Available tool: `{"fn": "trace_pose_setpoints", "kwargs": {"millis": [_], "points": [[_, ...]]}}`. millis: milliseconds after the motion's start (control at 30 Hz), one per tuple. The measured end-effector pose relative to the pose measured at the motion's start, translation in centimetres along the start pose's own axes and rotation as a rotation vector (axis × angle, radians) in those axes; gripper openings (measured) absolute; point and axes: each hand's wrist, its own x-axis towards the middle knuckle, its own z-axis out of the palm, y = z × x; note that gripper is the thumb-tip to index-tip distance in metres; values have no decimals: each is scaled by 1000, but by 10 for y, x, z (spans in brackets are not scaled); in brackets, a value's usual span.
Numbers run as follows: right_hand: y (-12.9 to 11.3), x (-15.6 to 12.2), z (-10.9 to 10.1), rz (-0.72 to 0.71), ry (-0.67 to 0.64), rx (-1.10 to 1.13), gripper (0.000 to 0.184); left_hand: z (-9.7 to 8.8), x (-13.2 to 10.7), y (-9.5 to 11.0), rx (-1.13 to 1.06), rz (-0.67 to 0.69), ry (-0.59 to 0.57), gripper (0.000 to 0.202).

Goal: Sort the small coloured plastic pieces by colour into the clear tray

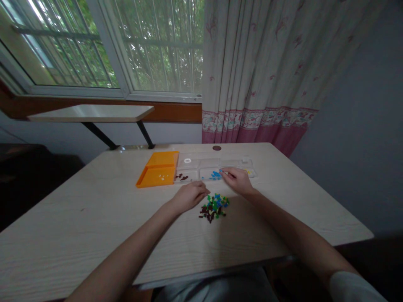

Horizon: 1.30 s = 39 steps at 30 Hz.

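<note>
A small heap of tiny pieces (214, 206), brown, green and blue, lies on the pale wooden table (94, 218). My left hand (189, 195) rests just left of the heap, fingers curled together, and I cannot make out anything in them. My right hand (237, 180) reaches over the clear compartment box (217, 167), fingertips pinched at the compartment with blue pieces (214, 174). Another compartment holds brown pieces (181, 177), one at the right holds yellow.
The box's orange lid (159, 169) lies open to the left with a few white bits on it. A round hole (216, 147) sits at the table's far edge. A window, a shelf (91, 112) and a curtain (261, 71) stand behind.
</note>
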Motion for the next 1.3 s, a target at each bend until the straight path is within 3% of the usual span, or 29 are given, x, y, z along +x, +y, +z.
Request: {"fn": "trace_pose_setpoints", "kwargs": {"millis": [300,600,867,1167,1300], "points": [[12,2,7,34,-10,5,26,-1,-1,1,77,22,-28,24],[17,9,12,143,-175,-127,26,-3,0,4,89,34,-39,22],[6,-6,10,-67,-395,-138,24,-1,1,5,123,30,-54,21],[-10,-10,12,-239,-405,-50,18,-7,1,9,-101,-42,162,15],[-12,-12,15,-275,-360,-24,18,-4,2,8,-152,-42,200,13]]}}
